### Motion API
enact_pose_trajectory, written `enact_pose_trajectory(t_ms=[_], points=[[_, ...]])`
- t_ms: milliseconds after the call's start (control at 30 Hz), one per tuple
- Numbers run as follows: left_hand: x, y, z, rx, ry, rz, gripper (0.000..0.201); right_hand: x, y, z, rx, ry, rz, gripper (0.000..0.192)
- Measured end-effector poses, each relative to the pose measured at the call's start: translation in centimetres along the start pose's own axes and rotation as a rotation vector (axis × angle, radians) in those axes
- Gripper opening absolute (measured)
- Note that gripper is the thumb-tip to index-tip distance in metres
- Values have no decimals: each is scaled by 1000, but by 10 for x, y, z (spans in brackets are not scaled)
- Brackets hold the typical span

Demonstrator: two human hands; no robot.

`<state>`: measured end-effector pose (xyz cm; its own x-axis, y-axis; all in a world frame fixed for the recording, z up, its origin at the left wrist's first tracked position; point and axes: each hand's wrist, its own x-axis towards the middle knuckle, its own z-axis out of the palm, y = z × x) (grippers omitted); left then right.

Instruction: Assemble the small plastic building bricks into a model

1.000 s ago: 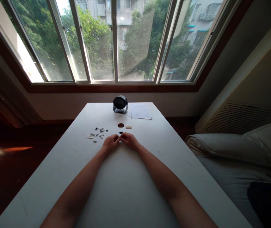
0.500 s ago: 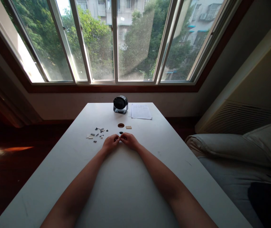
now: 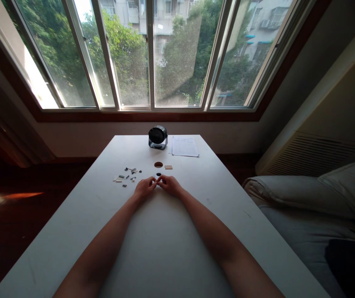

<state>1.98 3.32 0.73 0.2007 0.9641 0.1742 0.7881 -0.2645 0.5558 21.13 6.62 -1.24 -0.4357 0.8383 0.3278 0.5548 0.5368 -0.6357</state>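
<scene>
Right fingers [image 3: 164, 179] re-angled slightly, rest near-static. White surface [image 3: 165, 248]; forearms [image 3: 105, 240] stretched forward over it, converging mid-surface. Left hand [image 3: 145, 187] and right hand [image 3: 170, 186] curled inward, fingertips nearly meeting; can't tell what's pinched, too small. Dark round piece [image 3: 158, 174] just beyond fingertips. Loose parts [image 3: 124, 186] lie left of left hand.
</scene>
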Motion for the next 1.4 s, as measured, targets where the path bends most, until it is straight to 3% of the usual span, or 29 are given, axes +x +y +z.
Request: enact_pose_trajectory(t_ms=[400, 1400], points=[[0, -2, 3, -29, 32, 55, 25, 1, 0, 1, 29, 15, -11, 16], [0, -3, 3, -31, 14, 37, 27, 0, -2, 0, 27, 1, -3, 18]])
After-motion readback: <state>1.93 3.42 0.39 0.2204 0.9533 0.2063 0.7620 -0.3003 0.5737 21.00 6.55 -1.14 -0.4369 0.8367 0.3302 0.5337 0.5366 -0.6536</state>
